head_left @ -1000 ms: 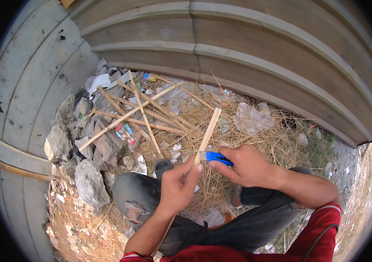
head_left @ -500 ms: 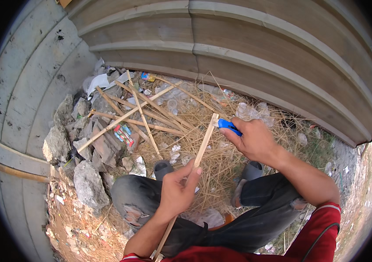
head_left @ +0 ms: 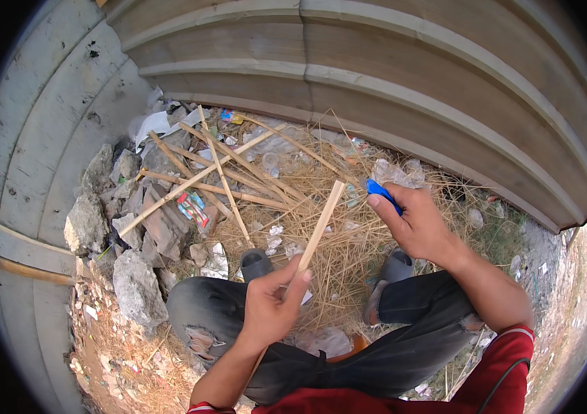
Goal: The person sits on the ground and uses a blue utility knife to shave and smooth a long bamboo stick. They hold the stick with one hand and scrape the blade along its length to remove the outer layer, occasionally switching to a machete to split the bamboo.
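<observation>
Left hand (head_left: 269, 307) clamps the bamboo strip (head_left: 321, 224) pointing to one o'clock; right hand (head_left: 414, 224), at three o'clock, grips a blue-handled knife (head_left: 382, 193); a slipping blade could likely cut the left fingers.

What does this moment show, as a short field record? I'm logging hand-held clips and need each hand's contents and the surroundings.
left hand: left hand grips a pale wooden stick, tilted up and away
right hand: right hand closed on a blue-handled tool, raised apart from the stick; blade not visible
posture: seated, legs in dark jeans, grey sandals
ground: dry straw, loose sticks, rubble stones, plastic litter
backdrop: corrugated metal wall
</observation>
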A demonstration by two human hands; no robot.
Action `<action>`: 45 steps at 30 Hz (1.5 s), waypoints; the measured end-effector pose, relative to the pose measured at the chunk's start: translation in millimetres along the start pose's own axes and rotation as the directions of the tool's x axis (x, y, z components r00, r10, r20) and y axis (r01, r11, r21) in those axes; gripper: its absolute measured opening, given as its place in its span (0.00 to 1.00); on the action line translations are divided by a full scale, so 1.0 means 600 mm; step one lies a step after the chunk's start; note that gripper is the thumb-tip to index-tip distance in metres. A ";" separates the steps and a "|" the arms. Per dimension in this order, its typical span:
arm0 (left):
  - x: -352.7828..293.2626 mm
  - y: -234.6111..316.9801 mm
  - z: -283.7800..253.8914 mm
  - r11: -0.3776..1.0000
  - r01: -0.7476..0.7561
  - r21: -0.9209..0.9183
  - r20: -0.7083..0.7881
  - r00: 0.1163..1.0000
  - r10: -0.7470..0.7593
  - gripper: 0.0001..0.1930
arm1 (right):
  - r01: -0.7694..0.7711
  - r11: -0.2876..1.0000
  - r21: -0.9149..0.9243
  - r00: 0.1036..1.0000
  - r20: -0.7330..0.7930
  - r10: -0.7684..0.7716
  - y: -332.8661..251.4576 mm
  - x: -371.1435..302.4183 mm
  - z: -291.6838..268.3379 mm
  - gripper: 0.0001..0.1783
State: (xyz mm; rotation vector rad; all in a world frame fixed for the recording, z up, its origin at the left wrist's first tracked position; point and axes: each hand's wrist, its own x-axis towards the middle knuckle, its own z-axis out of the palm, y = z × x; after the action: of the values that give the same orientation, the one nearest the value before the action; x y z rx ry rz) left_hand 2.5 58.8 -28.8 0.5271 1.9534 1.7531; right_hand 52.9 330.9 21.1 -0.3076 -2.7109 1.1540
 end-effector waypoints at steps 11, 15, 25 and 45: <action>0.012 0.004 0.010 0.996 -0.072 0.048 0.019 0.997 0.071 0.18 | 0.200 0.966 -0.161 0.948 0.281 -0.150 -0.033 -0.039 0.067 0.24; 0.010 0.003 0.006 0.996 0.016 0.088 0.025 1.000 -0.019 0.18 | 0.202 0.940 -0.274 0.954 0.273 -0.125 -0.021 -0.032 0.068 0.26; -0.009 0.011 0.002 0.987 0.085 0.135 0.067 0.993 -0.095 0.18 | -0.117 0.984 -0.137 0.980 -0.177 0.092 0.073 0.044 -0.036 0.28; 0.022 0.036 0.016 0.988 0.129 -0.090 0.218 0.970 -0.107 0.19 | -0.148 0.813 0.563 0.987 0.032 0.158 -0.007 0.031 0.034 0.17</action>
State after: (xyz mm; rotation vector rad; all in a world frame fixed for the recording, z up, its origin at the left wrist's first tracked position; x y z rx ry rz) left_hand -3.2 76.1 -9.4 0.5278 1.7016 1.6412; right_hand 29.9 319.0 11.8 -0.4412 -2.2103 1.9149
